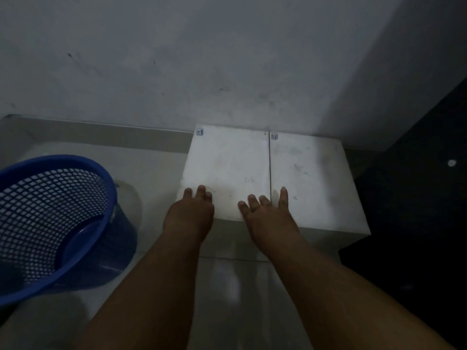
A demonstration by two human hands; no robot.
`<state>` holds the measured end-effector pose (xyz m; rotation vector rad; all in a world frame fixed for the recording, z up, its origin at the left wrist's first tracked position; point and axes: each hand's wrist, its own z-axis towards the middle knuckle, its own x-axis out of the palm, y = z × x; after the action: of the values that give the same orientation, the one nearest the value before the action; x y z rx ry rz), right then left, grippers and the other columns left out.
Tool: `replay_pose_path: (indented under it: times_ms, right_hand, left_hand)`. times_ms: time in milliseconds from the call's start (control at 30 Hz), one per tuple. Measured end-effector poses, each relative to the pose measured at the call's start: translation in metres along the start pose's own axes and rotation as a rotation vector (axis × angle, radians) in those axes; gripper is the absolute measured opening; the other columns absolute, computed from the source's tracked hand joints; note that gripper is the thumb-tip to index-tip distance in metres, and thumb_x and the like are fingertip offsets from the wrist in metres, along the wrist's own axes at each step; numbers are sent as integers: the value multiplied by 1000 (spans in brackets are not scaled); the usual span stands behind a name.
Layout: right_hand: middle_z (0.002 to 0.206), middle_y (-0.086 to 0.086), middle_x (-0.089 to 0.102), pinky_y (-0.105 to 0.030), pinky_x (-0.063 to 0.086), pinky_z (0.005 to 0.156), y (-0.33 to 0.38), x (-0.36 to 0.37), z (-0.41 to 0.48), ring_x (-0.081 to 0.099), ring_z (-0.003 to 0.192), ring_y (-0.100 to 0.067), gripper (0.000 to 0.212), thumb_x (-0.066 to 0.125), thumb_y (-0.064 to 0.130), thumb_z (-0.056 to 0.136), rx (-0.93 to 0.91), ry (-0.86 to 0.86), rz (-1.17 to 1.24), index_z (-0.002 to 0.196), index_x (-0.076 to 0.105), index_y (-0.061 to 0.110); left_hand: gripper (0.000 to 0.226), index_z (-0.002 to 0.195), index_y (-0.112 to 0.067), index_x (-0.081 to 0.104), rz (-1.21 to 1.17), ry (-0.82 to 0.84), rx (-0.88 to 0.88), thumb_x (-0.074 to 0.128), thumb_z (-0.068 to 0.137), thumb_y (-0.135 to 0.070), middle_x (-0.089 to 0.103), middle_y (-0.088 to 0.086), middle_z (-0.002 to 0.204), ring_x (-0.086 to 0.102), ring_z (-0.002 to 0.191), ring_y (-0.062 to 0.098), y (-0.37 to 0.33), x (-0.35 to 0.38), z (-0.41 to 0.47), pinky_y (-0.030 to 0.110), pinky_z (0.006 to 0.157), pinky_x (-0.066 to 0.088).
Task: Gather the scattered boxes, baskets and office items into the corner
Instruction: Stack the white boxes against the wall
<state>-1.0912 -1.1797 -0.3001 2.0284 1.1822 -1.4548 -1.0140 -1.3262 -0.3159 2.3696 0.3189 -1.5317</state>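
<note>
**A:** Entry one, the largest?
**B:** Wall (227,59): grey, scuffed, skirting along its foot. Entry two, floor (240,286): pale glossy tiles.

**A:** Boxes?
**B:** Two, white, closed, standing on the floor side by side and touching, backs against the wall. Left box (227,157); right box (310,173), the latter beside a dark area at far right.

**A:** Basket?
**B:** One basket (50,205): blue, mesh-sided, on the floor left of the boxes and apart from them, tipped so its mouth faces the camera.

**A:** Hands?
**B:** Left hand (189,213): fingers straight and close together, tips laid on the left box's near top edge. Right hand (267,215): fingers spread, flat on top, across the seam between the boxes.

**A:** Smallest?
**B:** Stickers (200,131): one at the far left corner of each box top, print too small to read.
</note>
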Motion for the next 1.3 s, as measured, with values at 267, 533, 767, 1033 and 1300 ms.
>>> replay_pose_path:
  times_ms: [267, 533, 767, 1033, 1300]
  right_hand:
    - [163, -6, 2, -69, -13, 108, -2, -6, 2, 7, 150, -27, 68, 41, 15, 98, 11, 91, 7, 155, 5, 26]
    - [163, -2, 0, -74, -10, 105, 5, -15, -4, 6, 149, -27, 74, 37, 0, 93, 41, 93, -12, 154, 6, 28]
    - [110, -10, 66, -60, 28, 105, 71, 6, -75, 62, 99, -30, 32, 44, 33, 94, -60, -319, -51, 113, 64, 18]
    - [150, -8, 36, -41, 42, 103, 147, 32, -178, 43, 130, -28, 105, 43, 90, 68, -171, 393, 366, 152, 18, 32]
    - [143, -8, 43, -33, 49, 93, 152, 57, -194, 50, 121, -24, 111, 75, 68, 65, -17, 401, 755, 150, 22, 20]
  left_hand:
    - [62, 153, -9, 7, -107, 49, -20, 40, 102, -15, 1, 9, 162, 8, 147, 35, -1, 0, 0, 50, 109, 34]
    - [52, 152, -6, 18, -145, -51, 58, 34, 103, -16, 11, 15, 160, 20, 144, 36, -1, -10, -79, 44, 117, 23]
    - [45, 133, -16, 43, -255, -83, -58, 51, 96, -39, 49, 9, 130, 49, 115, 28, 40, 11, -189, 41, 89, 49]
    - [106, 149, -20, 20, -257, 417, -264, 72, 69, -65, 28, 15, 148, 36, 130, 38, 41, 62, -272, 45, 100, 39]
    - [125, 154, -14, 0, -482, 411, -468, 78, 67, -60, 19, 23, 153, 27, 139, 36, 28, 75, -272, 44, 110, 35]
